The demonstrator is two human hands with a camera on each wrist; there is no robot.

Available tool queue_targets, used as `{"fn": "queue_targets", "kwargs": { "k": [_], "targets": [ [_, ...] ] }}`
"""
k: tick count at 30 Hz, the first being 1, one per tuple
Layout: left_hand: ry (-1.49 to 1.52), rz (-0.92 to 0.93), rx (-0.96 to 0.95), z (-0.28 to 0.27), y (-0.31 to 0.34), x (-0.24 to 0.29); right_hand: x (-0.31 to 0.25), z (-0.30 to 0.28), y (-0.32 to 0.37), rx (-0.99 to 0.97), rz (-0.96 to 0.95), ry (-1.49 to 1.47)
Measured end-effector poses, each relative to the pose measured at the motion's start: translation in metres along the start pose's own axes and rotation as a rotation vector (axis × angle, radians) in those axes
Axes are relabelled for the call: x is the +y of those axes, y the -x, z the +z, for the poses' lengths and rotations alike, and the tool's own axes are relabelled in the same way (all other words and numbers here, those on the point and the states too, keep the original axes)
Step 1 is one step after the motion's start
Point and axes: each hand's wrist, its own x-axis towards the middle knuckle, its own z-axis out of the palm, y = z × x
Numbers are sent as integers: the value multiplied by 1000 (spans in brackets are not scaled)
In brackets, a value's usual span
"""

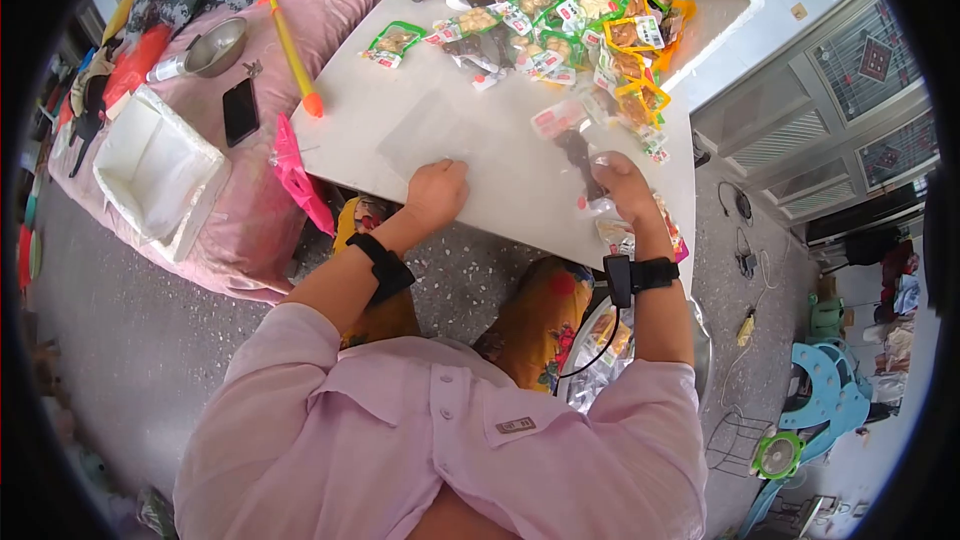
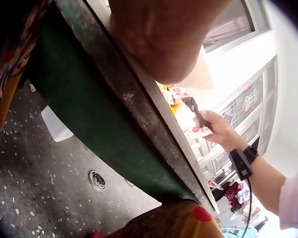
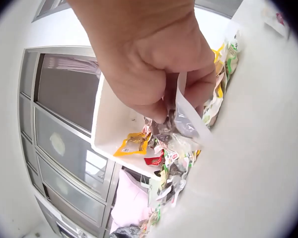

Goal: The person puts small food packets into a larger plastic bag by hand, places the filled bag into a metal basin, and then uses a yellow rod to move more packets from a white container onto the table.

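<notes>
My right hand pinches a clear plastic packet with dark, strip-like food inside, held over the right part of the table. In the right wrist view, thumb and fingers close on the packet's pale edge. My left hand rests at the table's near edge with fingers curled. A flat translucent plastic bag lies just beyond its knuckles. I cannot tell whether the left fingers grip the bag's edge; the left wrist view shows only the heel of that hand.
A white foam box tipped toward me spills several colourful snack packets across the table. Below the table's right side, a basin holds more packets. On the left, a pink-covered bed carries an empty foam box and a phone.
</notes>
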Motion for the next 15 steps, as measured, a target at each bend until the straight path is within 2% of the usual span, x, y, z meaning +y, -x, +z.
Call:
{"fn": "queue_targets", "kwargs": {
  "k": [2, 5, 15],
  "targets": [
    [12, -18, 6, -1, 2, 0, -6, 28, 24, -128, 101, -86],
    [11, -39, 3, 1, 1, -1, 13, 44, 26, -280, 112, -79],
    [60, -8, 35, -1, 2, 0, 5, 71, 4, -444, 61, 170]
  ]
}}
